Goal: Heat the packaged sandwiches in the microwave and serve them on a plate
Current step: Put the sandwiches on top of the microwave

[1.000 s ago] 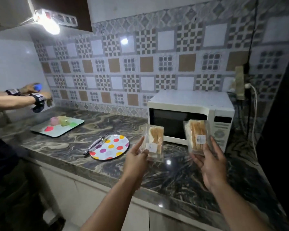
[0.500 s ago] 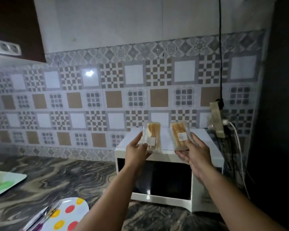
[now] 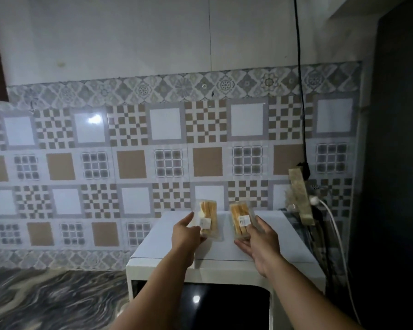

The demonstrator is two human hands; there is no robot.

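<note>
A dark marbled stone countertop (image 3: 45,298) sits at 8 o'clock under a wall of grey, white and tan patterned tiles (image 3: 129,163). A white boxy microwave (image 3: 224,258) with a black glass door stands at 6 o'clock. Above its top, the left hand (image 3: 185,236) pinches one clear-wrapped sandwich pack (image 3: 208,219); the right hand (image 3: 260,244) grips the second clear pack (image 3: 241,220). Both carry white labels, too small to read.

A black cable (image 3: 300,96) hangs down the patterned tile wall (image 3: 129,148).
</note>
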